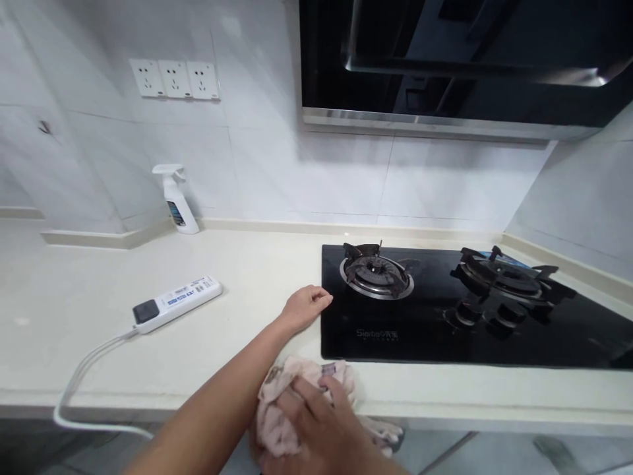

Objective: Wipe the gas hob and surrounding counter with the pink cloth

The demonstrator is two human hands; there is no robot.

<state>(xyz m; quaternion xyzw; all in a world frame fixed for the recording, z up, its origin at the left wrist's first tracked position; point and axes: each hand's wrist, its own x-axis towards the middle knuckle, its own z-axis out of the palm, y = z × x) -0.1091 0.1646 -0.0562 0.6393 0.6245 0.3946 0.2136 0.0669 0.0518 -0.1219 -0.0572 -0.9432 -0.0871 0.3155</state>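
Observation:
My left hand (pixel 305 309) rests on the counter by the left edge of the black gas stove (pixel 395 336). Its fingers are curled together, and whatever they may hold is hidden. Below it, at the counter's front edge, my right hand (pixel 324 422) grips a crumpled pale pink cloth (pixel 279 425). Part of this cloth hangs over the edge, and the fingers are spread across its top. My left forearm passes beside the cloth. On the stove, the left burner (pixel 376 274) lies nearest to my left hand.
A white power strip (pixel 180 303) with a trailing cable (pixel 74 386) lies on the left counter (pixel 257 264). A white spray bottle (pixel 179 204) stands by the wall. The range hood (pixel 445 79) overhangs the stove, which has a right burner (pixel 504 277) and knobs (pixel 469 313).

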